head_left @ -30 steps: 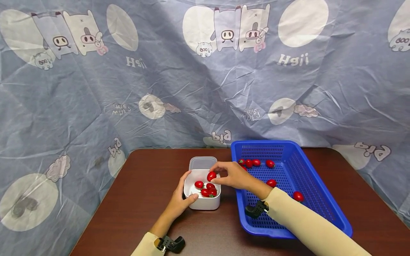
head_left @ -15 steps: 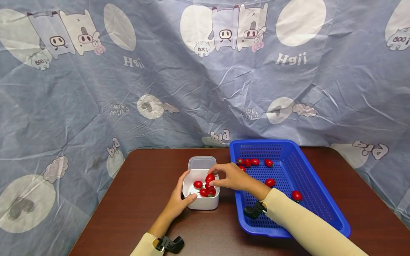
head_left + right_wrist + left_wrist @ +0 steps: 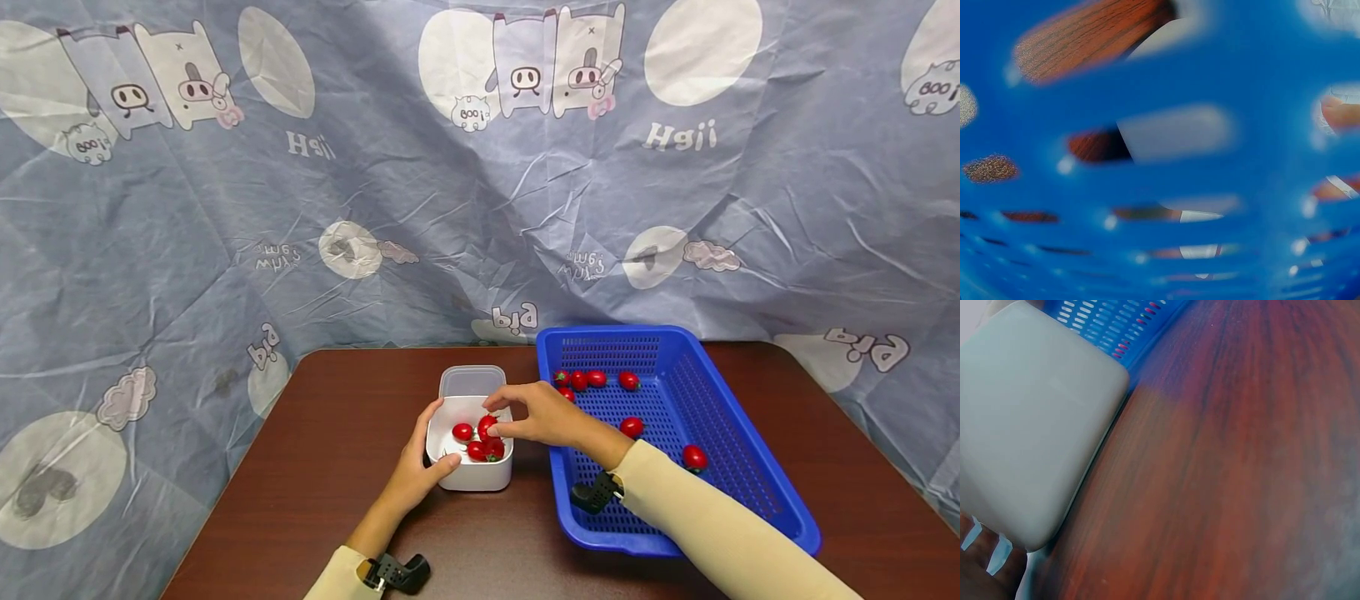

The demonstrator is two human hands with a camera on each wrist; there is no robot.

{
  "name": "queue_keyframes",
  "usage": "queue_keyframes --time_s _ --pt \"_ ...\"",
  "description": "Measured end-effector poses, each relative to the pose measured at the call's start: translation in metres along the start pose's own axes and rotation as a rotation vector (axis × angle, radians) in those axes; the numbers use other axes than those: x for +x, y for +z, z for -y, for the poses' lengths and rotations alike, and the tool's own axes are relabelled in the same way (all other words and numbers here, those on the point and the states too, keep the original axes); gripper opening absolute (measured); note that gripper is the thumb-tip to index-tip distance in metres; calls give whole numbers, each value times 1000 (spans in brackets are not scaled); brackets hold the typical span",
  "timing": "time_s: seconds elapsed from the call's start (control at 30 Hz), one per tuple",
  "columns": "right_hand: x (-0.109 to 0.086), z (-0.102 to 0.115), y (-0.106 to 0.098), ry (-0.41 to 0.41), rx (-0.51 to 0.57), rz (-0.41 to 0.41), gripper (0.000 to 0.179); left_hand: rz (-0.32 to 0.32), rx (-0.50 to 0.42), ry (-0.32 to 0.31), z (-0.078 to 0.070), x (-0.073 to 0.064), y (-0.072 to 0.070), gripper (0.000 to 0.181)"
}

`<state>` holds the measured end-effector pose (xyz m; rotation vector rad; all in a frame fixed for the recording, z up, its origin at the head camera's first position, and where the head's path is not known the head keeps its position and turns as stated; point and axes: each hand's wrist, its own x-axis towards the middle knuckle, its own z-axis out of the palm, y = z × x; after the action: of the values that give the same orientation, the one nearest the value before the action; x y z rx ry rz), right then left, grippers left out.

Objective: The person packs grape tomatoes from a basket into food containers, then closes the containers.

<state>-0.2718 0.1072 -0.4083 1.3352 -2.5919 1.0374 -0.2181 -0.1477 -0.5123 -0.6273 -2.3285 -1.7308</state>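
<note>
On the table's middle stands a white plastic container (image 3: pixel 476 477), with several red cherry tomatoes (image 3: pixel 462 432) inside. My left hand (image 3: pixel 411 477) grips its left side, thumb over the front rim. The container's pale wall (image 3: pixel 1041 425) fills the left of the left wrist view, with dark fingertips at its lower corner. Over the container's right rim reaches my right hand (image 3: pixel 546 414), thumb and fingers spread apart. Just beside that thumb lies one cherry tomato (image 3: pixel 487 426), among the others. In the right wrist view the blue basket wall (image 3: pixel 1260 75) blocks most of the hand.
A blue slotted basket (image 3: pixel 757 442) stands right of the container, under my right forearm, with several cherry tomatoes (image 3: pixel 694 457) in it. Behind the container lies a translucent lid (image 3: pixel 472 381). A printed grey-blue cloth (image 3: pixel 420 183) hangs behind the brown table (image 3: pixel 337 417).
My right hand has lowered a cherry tomato into the white container and let it go, its fingers parting. The left hand keeps its grip. The view has shifted slightly.
</note>
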Motion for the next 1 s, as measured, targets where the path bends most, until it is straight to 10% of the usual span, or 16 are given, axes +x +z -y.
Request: queue_keyframes --time_s 1.0 --pt "0 0 -2 -13 52 1 32 18 -50 6 -40 -1 -2 81"
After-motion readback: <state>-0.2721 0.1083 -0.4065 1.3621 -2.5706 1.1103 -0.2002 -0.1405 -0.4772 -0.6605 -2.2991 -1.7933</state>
